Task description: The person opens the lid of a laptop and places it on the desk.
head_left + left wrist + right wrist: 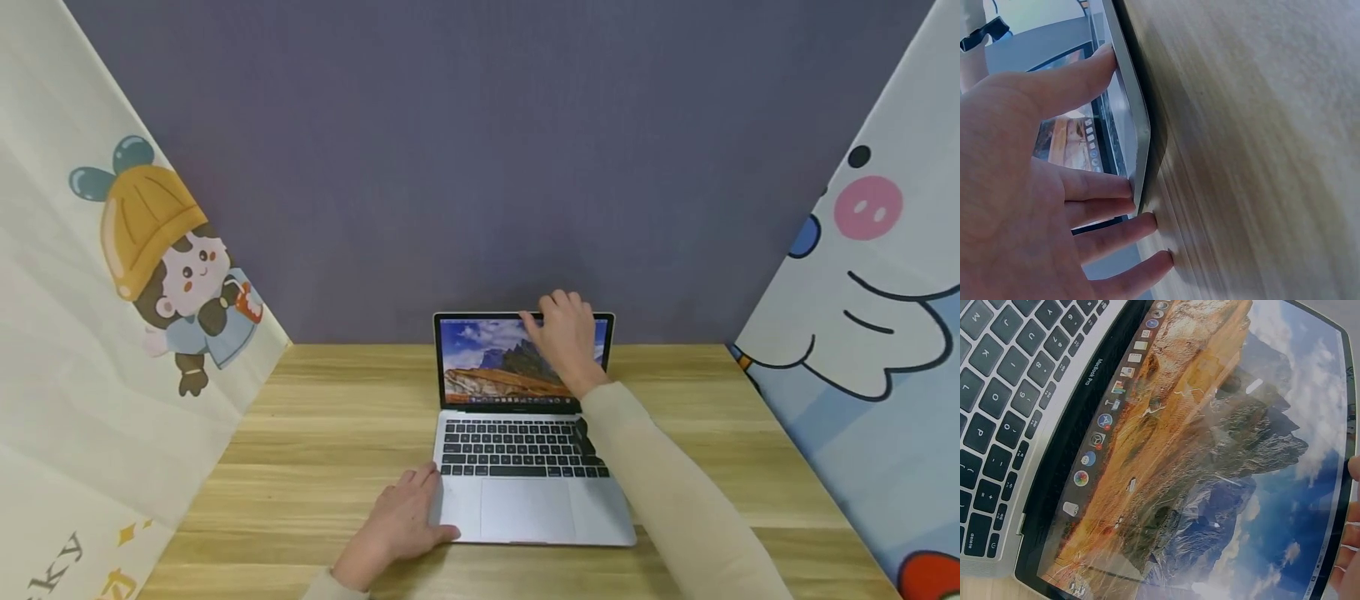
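Observation:
An open silver laptop (pixel 527 508) sits on the wooden table, its screen (pixel 480 358) raised and lit with a mountain desktop picture. My right hand (pixel 567 337) pinches the screen's top edge, thumb at the front and fingers over the back. In the right wrist view, those fingers (pixel 1349 537) show at the edge of the screen. At the base's front left corner lies my left hand (pixel 405 517), its thumb on the corner and its fingers along the left side. The left wrist view shows these fingers (pixel 1100 187) fairly straight against the base's edge (pixel 1141 137).
The wooden table (pixel 330 417) extends to both sides of the laptop. A dark grey panel (pixel 487 167) rises behind it. Cartoon-printed sheets stand at the left (pixel 60 333) and right (pixel 900 467). A black camera (pixel 582 437) on my right wrist overlaps the keyboard.

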`<state>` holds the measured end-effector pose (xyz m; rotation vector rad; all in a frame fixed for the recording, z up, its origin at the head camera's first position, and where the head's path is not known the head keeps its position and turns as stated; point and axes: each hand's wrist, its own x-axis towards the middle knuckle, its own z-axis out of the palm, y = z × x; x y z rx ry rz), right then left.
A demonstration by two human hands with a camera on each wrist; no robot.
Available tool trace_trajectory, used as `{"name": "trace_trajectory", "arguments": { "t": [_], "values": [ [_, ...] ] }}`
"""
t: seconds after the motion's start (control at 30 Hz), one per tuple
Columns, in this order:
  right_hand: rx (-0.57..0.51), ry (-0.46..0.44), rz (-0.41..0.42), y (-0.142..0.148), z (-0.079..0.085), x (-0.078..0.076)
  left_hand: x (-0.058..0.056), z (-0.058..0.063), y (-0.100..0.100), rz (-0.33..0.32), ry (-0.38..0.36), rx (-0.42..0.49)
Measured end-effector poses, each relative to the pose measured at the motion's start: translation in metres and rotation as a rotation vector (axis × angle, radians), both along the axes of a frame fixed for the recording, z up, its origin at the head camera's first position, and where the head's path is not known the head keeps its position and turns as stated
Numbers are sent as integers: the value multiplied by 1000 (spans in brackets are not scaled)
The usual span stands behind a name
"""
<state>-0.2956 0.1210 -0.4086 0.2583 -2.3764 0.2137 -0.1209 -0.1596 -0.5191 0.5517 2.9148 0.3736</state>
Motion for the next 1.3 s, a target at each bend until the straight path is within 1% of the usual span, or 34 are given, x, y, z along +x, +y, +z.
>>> {"name": "trace_trajectory", "arguments": {
  "t": [0.23,0.37,0.43,0.57,0.77,0.87,1.3],
  "values": [
    [3,16,-7,4,-5,-4,1,-1,2,-18,19,-18],
    [10,-15,8,6,-5,-5,2,-1,2,-15,22,-22],
    [24,-48,22,8,-6,-6,2,-1,2,-13,22,-19],
    [57,-147,51,11,-7,-7,4,-1,2,-9,21,-17],
    [117,-341,51,16,-5,-9,5,-1,2,-12,18,-16],
    [151,-420,45,16,-4,-10,5,-1,2,-12,19,-19],
    [199,-582,60,13,-4,-15,6,1,1,-8,37,-18]
  ]
}}
